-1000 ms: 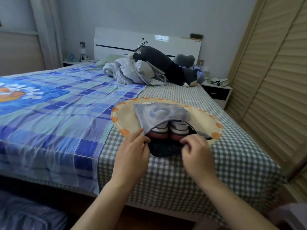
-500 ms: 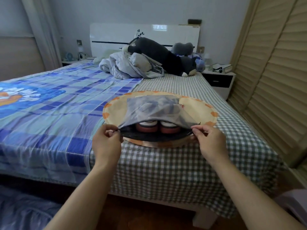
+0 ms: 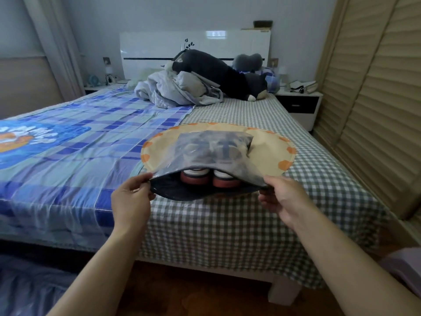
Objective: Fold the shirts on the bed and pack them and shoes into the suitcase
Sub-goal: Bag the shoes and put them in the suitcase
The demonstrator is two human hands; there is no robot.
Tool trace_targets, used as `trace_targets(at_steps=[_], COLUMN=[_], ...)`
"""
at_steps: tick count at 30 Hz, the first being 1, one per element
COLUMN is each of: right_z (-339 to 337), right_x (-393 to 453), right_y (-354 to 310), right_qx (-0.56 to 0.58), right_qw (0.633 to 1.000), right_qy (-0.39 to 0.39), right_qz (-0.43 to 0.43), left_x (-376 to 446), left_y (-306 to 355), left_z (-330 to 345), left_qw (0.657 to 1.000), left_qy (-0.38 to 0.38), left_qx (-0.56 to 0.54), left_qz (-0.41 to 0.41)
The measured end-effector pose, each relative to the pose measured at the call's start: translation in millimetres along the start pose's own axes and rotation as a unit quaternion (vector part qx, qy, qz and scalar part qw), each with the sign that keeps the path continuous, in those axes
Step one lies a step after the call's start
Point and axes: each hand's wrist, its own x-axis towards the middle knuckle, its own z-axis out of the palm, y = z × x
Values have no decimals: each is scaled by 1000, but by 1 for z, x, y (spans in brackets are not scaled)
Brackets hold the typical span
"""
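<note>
We look down over our own two bare arms at the foot of a bed (image 3: 227, 224); both hands reach toward a clear plastic bag (image 3: 211, 153) lying on the green-and-white checked sheet (image 3: 250, 115). Our left hand (image 3: 131, 198) pinches the left corner of the bag's open mouth between thumb and curled fingers; our right hand (image 3: 281, 197) grips the right corner the same way; between them the mouth gapes wide, its upper lip lifted, its dark lower lip sagging toward the bed's edge. Inside the bag sit a pair of shoes (image 3: 209, 179), side by side, heels toward us, white above with red soles; the rest of them shows only dimly through the plastic. The bag rests on a round tan mat (image 3: 268, 151) edged with orange patches. To the left a blue patchwork cover (image 3: 79, 137) spreads over the bed, touching the checked sheet along a seam. Far up by the white headboard (image 3: 159, 49) lies a crumpled heap of pale grey clothes (image 3: 177, 92), well apart from the bag; a dark plush toy (image 3: 216, 74) lies behind it. Slatted wardrobe doors (image 3: 376, 99) stand at right.
</note>
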Motion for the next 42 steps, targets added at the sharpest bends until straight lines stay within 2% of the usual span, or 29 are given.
trace_targets(at_steps=[2,4,5,6,8,10,13,15,16,17,18,21,22,23,24,25,26,27,30,32,36,42], right_z=[0,2,3,2,1,1,4,6,5,5,3,-2,-3,-3,-5,-7,-9,-12,-20,-21,-19,-25], right_x=[-9,-11,-9,-6,-5,-6,-7,-6,-6,-6,-7,-7,-8,-8,-8,-8,-8,-8,-8,-7,-7,-2], right_y=[10,14,14,12,11,14,16,16,16,15,15,18,20,21,22,21,19,16,12,12,10,12], right_qx=[-2,5,21,37,61,79,85,99,115,126,120,34,18,12,12,18,25,32,28,-18,-140,-117], right_qw=[1000,1000,1000,999,998,997,996,995,993,992,993,999,1000,1000,1000,999,999,998,996,996,990,992], right_qy=[-20,-22,-15,-11,-10,-19,-32,-31,-27,-21,-15,2,-2,-9,-13,-13,-14,-16,-49,-62,-29,-41], right_qz=[-6,-10,-14,-19,-19,-10,-11,-7,1,6,8,-1,0,6,14,27,42,56,71,54,4,11], left_x=[-5,-16,-23,-32,-47,-51,-37,-28,-30,-35,-42,-76,-86,-96,-105,-112,-116,-118,-123,-125,-125,-132], left_y=[1,2,3,9,20,28,35,39,41,43,43,34,26,22,17,14,10,7,10,18,20,17], left_z=[-2,0,7,18,48,82,121,133,136,134,129,104,96,91,89,91,95,101,125,139,160,173], left_qw=[987,935,909,888,844,794,724,709,713,732,769,893,924,936,919,885,860,854,867,882,909,938], left_qy=[47,54,1,-78,-246,-356,-423,-444,-448,-447,-435,-301,-288,-310,-352,-384,-396,-388,-351,-331,-285,-223], left_qx=[124,214,230,250,306,352,442,473,474,457,420,304,242,159,64,-22,-76,-101,-134,-135,-109,-98], left_qz=[94,277,346,377,365,345,318,277,259,237,206,139,66,-47,-168,-262,-313,-332,-326,-307,-285,-245])
